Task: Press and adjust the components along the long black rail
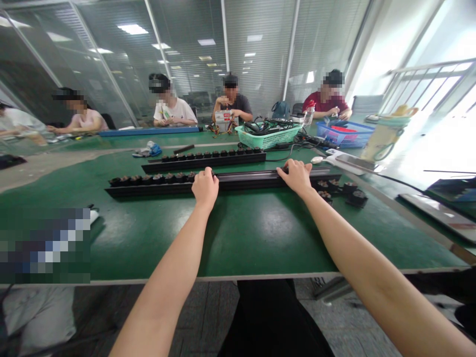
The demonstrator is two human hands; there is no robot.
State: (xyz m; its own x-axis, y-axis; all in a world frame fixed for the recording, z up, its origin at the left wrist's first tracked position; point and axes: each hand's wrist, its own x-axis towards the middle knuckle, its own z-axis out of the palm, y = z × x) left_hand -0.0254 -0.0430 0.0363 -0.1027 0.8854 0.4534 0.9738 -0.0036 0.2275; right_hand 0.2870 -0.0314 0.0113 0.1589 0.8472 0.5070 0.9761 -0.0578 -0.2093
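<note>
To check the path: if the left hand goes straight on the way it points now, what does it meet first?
The left hand already lies on the long black rail. Past it, the hand would probably meet the second black rail with round dark parts, though depth is unclear.

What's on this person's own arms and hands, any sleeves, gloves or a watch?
The left forearm and right forearm are bare, with no sleeves showing. The left hand and right hand wear no gloves. No watch or band shows at either wrist.
</note>
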